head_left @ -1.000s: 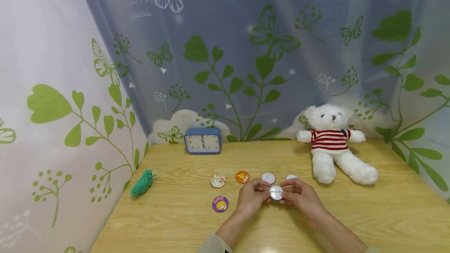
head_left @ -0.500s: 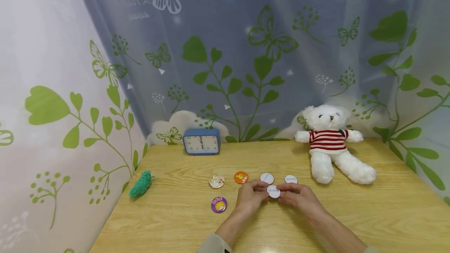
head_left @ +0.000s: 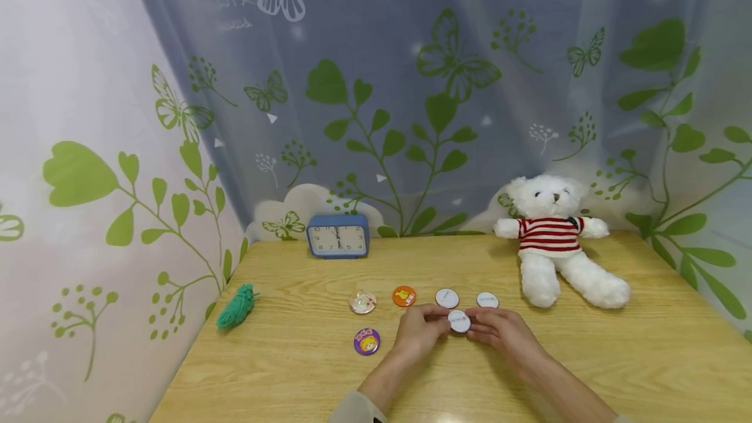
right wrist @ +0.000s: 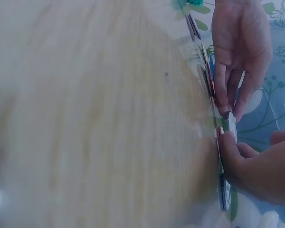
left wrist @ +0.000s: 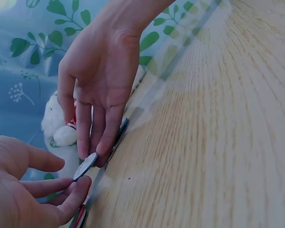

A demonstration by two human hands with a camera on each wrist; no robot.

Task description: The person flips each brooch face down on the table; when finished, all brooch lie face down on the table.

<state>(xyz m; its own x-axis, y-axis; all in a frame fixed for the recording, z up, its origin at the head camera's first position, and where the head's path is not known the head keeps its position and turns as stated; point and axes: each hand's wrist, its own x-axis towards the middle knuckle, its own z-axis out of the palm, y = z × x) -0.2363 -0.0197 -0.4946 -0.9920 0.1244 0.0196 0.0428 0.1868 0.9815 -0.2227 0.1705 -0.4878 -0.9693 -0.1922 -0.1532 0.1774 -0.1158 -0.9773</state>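
Note:
Both hands meet at a round button badge (head_left: 459,321), its white pin side facing up in the head view. My left hand (head_left: 418,335) pinches one edge between thumb and fingers. The fingertips of my right hand (head_left: 508,335) grip the opposite edge. In the left wrist view the badge (left wrist: 85,166) is tilted, held close beside the wooden tabletop. Just beyond the hands, two more badges lie white side up, one at the left (head_left: 447,298) and one at the right (head_left: 487,300). An orange badge (head_left: 404,296), a pale patterned badge (head_left: 363,301) and a purple badge (head_left: 367,341) lie left of them.
A blue alarm clock (head_left: 338,236) stands at the back of the wooden table (head_left: 282,371). At the back right sits a white teddy bear (head_left: 555,240) in a striped shirt. A green yarn bundle (head_left: 237,306) lies near the left edge. Patterned curtains enclose the table.
The held badge has tilted slightly between the fingers, losing its earlier shine. The right fingers have shifted a little, uncovering the badge behind them. The other things stay in place.

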